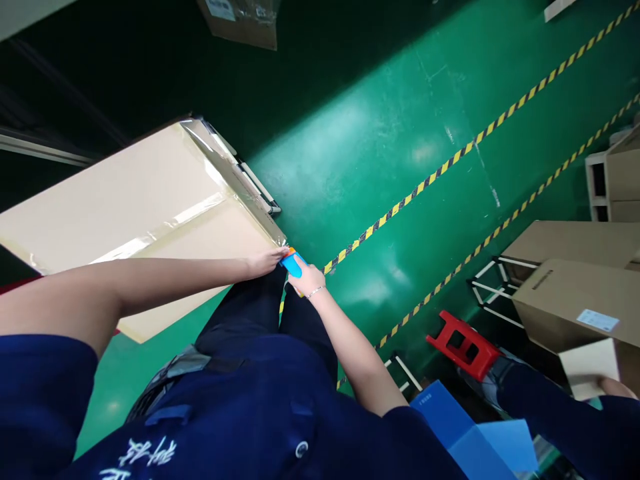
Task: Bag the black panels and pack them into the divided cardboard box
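Note:
A large cardboard box (150, 180) lies in front of me on the left, with shiny clear tape (160, 233) along its top and over its far edge. My right hand (306, 279) is closed around a blue and orange tape dispenser (294, 264) at the box's near right corner. Beside it, my left hand (265, 262) reaches over the box with fingers stretched out toward that same corner, their tips against the dispenser's orange end. Whether those fingertips press on tape is too small to tell.
Black-and-yellow floor tape (415, 192) crosses the green floor (370, 140). To the right are a red stool (465, 345), stacked cartons (575, 293), an open blue box (450, 420) and a co-worker's arm (555, 407). Another carton (245, 20) stands at the top.

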